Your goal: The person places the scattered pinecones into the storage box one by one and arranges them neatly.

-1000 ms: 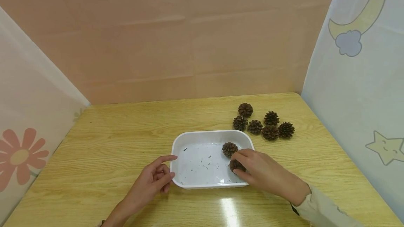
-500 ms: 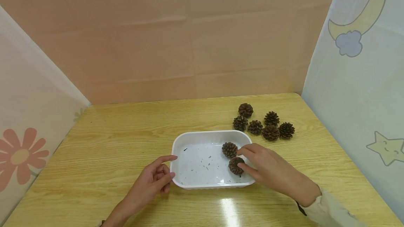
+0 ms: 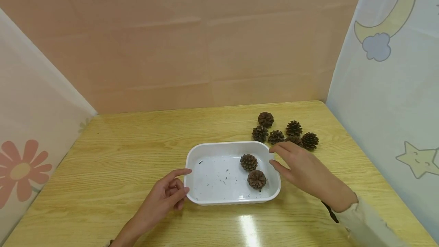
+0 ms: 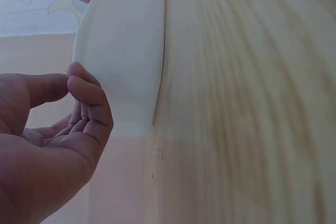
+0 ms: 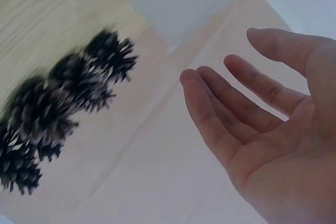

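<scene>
A white rectangular basin (image 3: 212, 203) stands on the wooden table, with two pine cones inside its right half: one farther back (image 3: 248, 162) and one nearer the front (image 3: 257, 180). My left hand (image 3: 168, 193) holds the basin's left end, thumb and index finger at the rim and the other fingers curled outside. In the left wrist view, that hand (image 4: 68, 114) meets the rim with its fingertips. My right hand (image 3: 305, 170) hovers at the basin's right end, thumb and fingers spread with nothing between them. The right wrist view shows its palm (image 5: 273, 135) bare and fingers relaxed.
Several more pine cones (image 3: 275, 137) lie in a cluster behind and right of the basin, one partly hidden by my right hand. Small dark flakes (image 3: 224, 180) dot the basin floor. Fabric screens enclose the table (image 3: 120, 155) at back, left and right.
My right hand has let go of the front pine cone inside the basin and drawn back to the right, over the basin's end. The left hand keeps its place at the rim.
</scene>
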Available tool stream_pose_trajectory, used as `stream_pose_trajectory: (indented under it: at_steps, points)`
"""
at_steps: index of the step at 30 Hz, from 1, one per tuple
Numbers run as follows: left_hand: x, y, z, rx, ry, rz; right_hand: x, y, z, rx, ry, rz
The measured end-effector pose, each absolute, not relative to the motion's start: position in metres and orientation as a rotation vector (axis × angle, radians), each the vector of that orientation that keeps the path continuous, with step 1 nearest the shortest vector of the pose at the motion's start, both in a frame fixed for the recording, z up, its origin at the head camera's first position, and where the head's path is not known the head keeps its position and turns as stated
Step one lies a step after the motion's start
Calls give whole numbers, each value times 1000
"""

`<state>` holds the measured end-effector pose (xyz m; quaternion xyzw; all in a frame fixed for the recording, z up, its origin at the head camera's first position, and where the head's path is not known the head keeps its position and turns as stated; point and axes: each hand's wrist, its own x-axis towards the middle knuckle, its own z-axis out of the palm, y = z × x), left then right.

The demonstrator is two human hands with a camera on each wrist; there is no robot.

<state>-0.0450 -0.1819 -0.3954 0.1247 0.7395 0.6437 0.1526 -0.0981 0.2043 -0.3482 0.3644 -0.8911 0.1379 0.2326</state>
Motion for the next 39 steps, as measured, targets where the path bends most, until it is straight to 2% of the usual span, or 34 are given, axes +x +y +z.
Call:
stream_pose_trajectory:
  at_steps: [19, 39]
  points:
    - [-46, -183, -399, 406, 2139, 1853, -134, 247, -362, 720, -2706, 342]
    - [-46, -182, -403, 397, 2126, 1886, -143, 258, -377, 677, -2792, 334]
